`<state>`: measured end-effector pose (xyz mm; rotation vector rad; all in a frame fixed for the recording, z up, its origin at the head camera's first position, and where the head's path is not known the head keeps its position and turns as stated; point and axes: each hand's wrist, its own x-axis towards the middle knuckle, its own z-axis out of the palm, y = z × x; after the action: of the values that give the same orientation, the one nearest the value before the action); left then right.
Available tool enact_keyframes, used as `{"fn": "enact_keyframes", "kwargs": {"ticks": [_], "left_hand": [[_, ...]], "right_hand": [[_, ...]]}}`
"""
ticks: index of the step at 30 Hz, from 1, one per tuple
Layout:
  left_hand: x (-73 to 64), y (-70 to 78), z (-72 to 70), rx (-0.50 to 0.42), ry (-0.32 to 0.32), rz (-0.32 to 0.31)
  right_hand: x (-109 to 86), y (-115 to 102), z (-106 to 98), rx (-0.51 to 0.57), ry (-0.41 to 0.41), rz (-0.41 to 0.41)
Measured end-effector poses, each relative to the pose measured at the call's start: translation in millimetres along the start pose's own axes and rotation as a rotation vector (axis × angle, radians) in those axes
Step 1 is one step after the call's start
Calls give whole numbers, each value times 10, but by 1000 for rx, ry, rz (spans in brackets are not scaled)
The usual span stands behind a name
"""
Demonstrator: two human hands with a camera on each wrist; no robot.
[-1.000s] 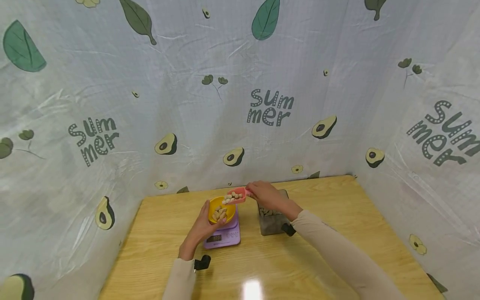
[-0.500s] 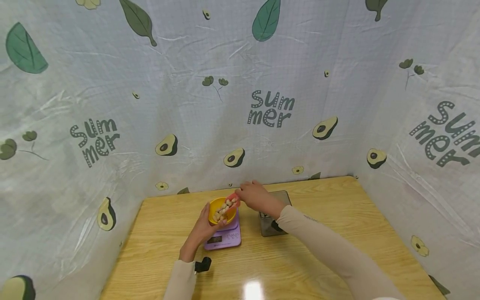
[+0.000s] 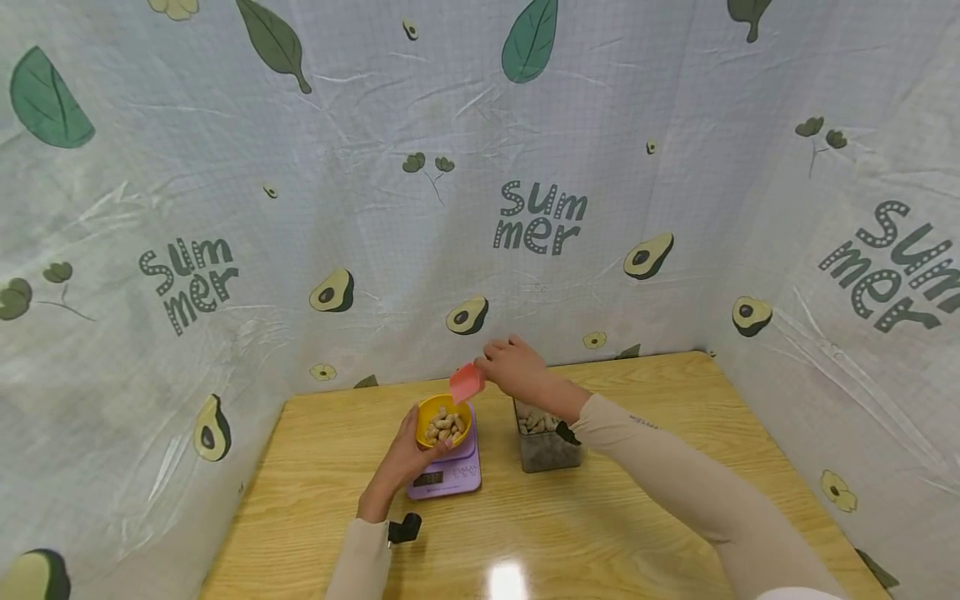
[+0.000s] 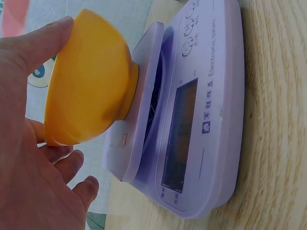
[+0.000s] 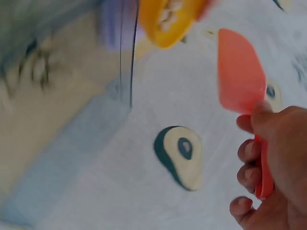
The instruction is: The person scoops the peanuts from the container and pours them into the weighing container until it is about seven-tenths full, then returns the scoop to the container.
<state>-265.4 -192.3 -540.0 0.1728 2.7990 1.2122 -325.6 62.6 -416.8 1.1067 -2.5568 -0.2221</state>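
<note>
Left grip (image 3: 405, 455): you hold the bowl (image 4: 93, 86), likely to steady it on the scale (image 3: 456, 479).
Right grip (image 3: 519, 370): you hold the scoop (image 3: 467, 383) tilted, likely for tipping.

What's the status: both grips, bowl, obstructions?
Left grip holds yellow bowl of peanuts on purple scale. Right grip holds pink scoop, tilted near bowl's rim. Nothing visible blocking scoop-to-bowl path.

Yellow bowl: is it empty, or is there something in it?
Not empty: the head view shows peanuts inside the yellow bowl.
</note>
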Motion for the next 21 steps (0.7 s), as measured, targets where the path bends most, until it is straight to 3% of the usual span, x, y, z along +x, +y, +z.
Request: {"fn": "enact_keyframes", "kwargs": {"ticks": [5,9,15,21], "left_hand": [[6,6,-12,9,7,11],[-2,24,-15,6,6,4],[-8,180,-67,7,56,35],[-9,439,-103,-44,86,125]], "right_hand": [[-195,133,146,383,25,98],[-424,171,267,544,47,161],[-713,245,244,610,117,217],[-889,358,239,598,183,227]]}}
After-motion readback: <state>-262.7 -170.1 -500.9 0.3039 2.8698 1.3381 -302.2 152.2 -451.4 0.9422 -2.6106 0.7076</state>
